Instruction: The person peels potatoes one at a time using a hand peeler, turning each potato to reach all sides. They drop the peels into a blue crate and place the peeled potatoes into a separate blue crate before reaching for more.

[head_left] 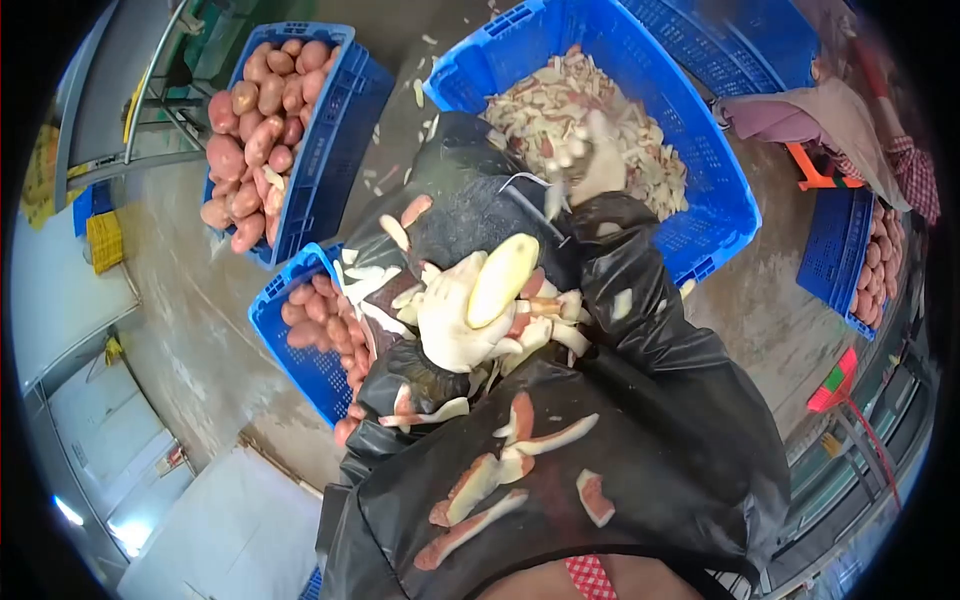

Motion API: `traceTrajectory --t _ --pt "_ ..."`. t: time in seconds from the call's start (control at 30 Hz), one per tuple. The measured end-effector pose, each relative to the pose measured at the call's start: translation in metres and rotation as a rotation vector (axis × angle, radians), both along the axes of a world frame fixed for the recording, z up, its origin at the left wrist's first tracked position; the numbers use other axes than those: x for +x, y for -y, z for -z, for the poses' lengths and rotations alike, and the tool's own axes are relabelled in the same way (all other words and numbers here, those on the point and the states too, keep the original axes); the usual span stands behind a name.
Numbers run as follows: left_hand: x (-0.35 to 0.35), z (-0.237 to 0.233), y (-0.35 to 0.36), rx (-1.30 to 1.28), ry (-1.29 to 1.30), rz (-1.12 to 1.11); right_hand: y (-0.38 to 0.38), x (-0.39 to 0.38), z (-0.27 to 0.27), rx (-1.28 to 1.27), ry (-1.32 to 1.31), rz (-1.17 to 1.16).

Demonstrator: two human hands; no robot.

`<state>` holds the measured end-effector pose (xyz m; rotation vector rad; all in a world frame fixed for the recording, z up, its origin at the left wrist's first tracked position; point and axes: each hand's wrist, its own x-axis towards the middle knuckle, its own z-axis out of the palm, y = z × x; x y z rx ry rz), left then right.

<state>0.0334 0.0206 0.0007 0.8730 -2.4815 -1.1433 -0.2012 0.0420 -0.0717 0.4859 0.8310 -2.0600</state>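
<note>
Nearest to me, peel strips (475, 490) with reddish skin lie scattered over the black apron (640, 450); I would leave them, since they seem to hinder nothing. Just beyond, my left grip (450, 318) is closed around a pale potato (503, 282), whose upper face looks bare of skin. To do this paring well, I think I should hold the potato low and firmly, keep the fingers behind any cutting stroke, and roll it to check the underside, which I cannot see; peeled flesh may well slip. The potato lies lengthwise against the palm, its far end poking out beyond the hand, with loose peelings (545, 325) bunched beside and under it. Farther out, my right grip (592, 165) is blurred over the heap of peelings (560, 100) in the large blue crate (705, 190), well apart from the potato; I cannot tell whether it is clenched, released or grasping a tool. On the left, a small blue crate (268, 312) and a fuller blue crate (330, 150) hold unpeeled potatoes (265, 90)
</note>
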Motion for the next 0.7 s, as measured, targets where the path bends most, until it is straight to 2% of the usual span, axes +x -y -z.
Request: traceTrajectory --t 0.03,0.07,0.13,0.17,0.2,0.27,0.3,0.33,0.4,0.43,0.47,0.5,0.53,0.57,0.6,0.67,0.7 --pt "-0.002 0.001 0.001 -0.132 -0.027 0.031 -0.011 -0.005 -0.008 -0.151 0.074 -0.061" --pt "-0.005 0.003 0.001 -0.255 -0.052 0.059 -0.022 0.006 -0.032 -0.338 -0.045 -0.206" --pt "-0.003 0.002 0.000 -0.266 -0.037 0.080 -0.019 0.038 -0.049 -0.218 -0.088 -0.269" --pt "-0.005 -0.002 0.000 -0.251 -0.023 0.085 -0.013 0.029 -0.022 -0.122 -0.096 -0.182" --pt "-0.007 -0.003 0.001 -0.246 -0.020 0.084 -0.008 0.009 0.000 -0.158 0.072 -0.041" --pt "-0.006 -0.002 0.004 -0.298 -0.060 0.108 -0.021 -0.007 -0.016 -0.235 0.025 -0.027" --pt "-0.008 -0.002 0.004 -0.335 -0.036 0.116 -0.023 0.017 -0.051 -0.192 -0.009 0.002" --pt "-0.003 -0.004 -0.002 -0.355 0.006 0.125 -0.028 0.033 -0.056 -0.244 -0.001 -0.169" --pt "-0.005 -0.002 -0.004 -0.310 0.000 0.104 -0.014 0.023 -0.032 -0.028 0.015 -0.063" --pt "-0.005 -0.002 -0.003 -0.336 -0.013 0.125 -0.004 0.011 -0.031 0.030 0.019 0.060" --pt "-0.002 -0.003 -0.002 -0.358 -0.016 0.145 -0.011 0.001 -0.032 -0.005 0.066 0.071" --pt "-0.003 -0.001 -0.001 -0.335 -0.041 0.156 -0.024 0.008 -0.032 -0.085 0.012 0.030" --pt "-0.008 0.002 0.000 -0.329 -0.043 0.140 -0.032 0.028 -0.057 -0.151 -0.027 -0.016" --pt "-0.006 0.001 -0.003 -0.316 -0.032 0.131 -0.028 0.042 -0.058 -0.090 -0.102 -0.124" --pt "-0.003 -0.001 -0.004 -0.316 -0.030 0.133 -0.026 0.036 -0.035 -0.010 -0.043 -0.109" --pt "-0.003 -0.005 -0.003 -0.338 -0.003 0.137 -0.024 0.002 0.031 0.091 -0.113 0.050" --pt "-0.001 -0.001 -0.004 -0.345 -0.037 0.122 -0.026 0.000 0.003 -0.085 0.059 0.084"
